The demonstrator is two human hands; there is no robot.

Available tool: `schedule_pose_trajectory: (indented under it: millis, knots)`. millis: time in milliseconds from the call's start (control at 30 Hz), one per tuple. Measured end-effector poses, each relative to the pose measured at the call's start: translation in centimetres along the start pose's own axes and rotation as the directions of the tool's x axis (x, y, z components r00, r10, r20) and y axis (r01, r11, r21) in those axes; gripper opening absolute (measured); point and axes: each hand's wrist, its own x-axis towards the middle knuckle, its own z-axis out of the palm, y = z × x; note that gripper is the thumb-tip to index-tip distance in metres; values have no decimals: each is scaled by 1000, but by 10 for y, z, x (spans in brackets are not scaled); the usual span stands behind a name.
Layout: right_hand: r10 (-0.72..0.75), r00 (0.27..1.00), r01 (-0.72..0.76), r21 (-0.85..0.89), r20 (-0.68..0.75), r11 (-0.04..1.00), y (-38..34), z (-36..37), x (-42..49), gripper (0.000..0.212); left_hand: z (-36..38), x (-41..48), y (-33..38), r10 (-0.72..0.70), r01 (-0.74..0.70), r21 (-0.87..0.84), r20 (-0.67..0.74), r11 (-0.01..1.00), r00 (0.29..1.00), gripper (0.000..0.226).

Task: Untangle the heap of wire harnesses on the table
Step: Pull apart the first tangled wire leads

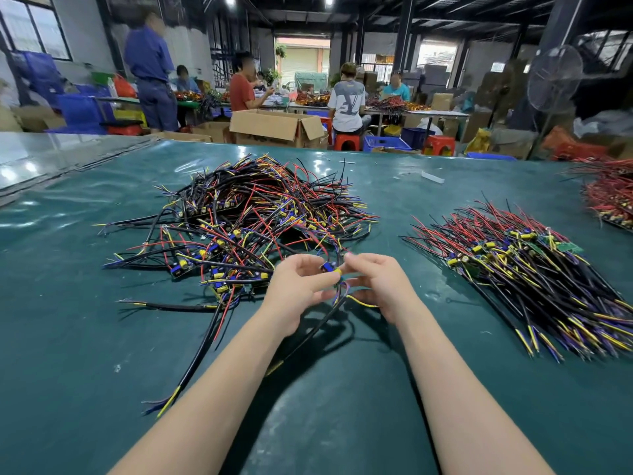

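Pinching from both sides, the left hand (301, 286) and right hand (380, 286) share a grip on one wire harness (327, 267) held just above the green worktop (102, 337). The left thumb and fingers curl round its small blue-and-yellow component, and the right fingertips pinch the same piece from the other side. Black, yellow and purple leads hang from it between the palms, and one black lead trails down under the left forearm. Just beyond the hands lies the tangled heap (246, 214) of red, black and yellow wires, with strands reaching toward the held piece. Well apart on the right sits a straightened bundle (520, 269), its wires lying roughly parallel; another red pile (609, 200) shows at the far right edge
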Motion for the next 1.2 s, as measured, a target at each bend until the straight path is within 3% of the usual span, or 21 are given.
schedule_pose_trajectory:
  millis: [67,200,300,467,700,867,1000,1200]
  knots:
    - [-23,1000,23,-16,6,1000,3,3,0,21,-2,2,-1,6,-5,65,-9,998,1000,23]
    - [-31,1000,30,192,2,981,2,10,2,13,-8,8,2,-13,14,135,-8,991,1000,20]
    - [-62,997,52,248,35,967,1,8,3,15,-12,8,4,-65,58,156,46,986,997,18]
    - [-79,993,45,341,85,939,3,8,4,17,-8,7,0,-134,126,68,138,990,981,21]
    - [-113,980,111,19,161,994,8,5,4,18,-17,11,-8,-183,178,45,165,983,969,9]
    - [-179,982,173,96,56,980,10,7,6,21,-22,14,-4,-202,207,-1,225,978,953,8]
    - [-243,970,243,28,14,970,15,11,8,21,-31,13,-1,-225,227,27,290,973,930,9]
    - [-193,962,171,124,195,978,14,7,9,20,-34,8,3,-251,210,148,362,966,898,15]
